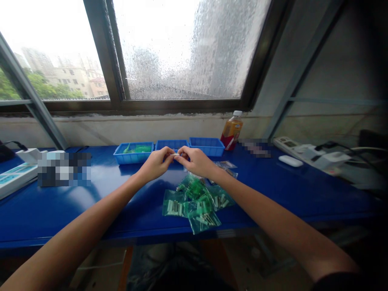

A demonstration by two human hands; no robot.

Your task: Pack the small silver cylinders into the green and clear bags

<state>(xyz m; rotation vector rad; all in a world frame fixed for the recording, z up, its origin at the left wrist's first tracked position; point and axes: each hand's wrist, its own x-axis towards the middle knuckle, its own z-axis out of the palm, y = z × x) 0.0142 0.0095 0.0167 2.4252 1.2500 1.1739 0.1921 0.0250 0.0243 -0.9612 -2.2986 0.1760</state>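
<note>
My left hand [157,164] and my right hand [196,161] meet in front of the blue trays, their fingertips pinched together. Between them shows a small whitish piece [176,154], too small to make out fully; both hands seem to grip it. Below and to the right of the hands lies a pile of clear green zip bags [200,202], holding screws and pale plastic plugs. Some bags are partly covered by my right forearm. Just behind the hands stands the middle blue tray [172,144], its inside mostly hidden.
The left blue tray [133,158] holds green bags; the right blue tray [207,152] stands beside the middle one. Behind it is a drink bottle [232,131]. Power strips [18,178] lie at the left, and a white oval case [290,161] at the right. A window [188,48] rises behind.
</note>
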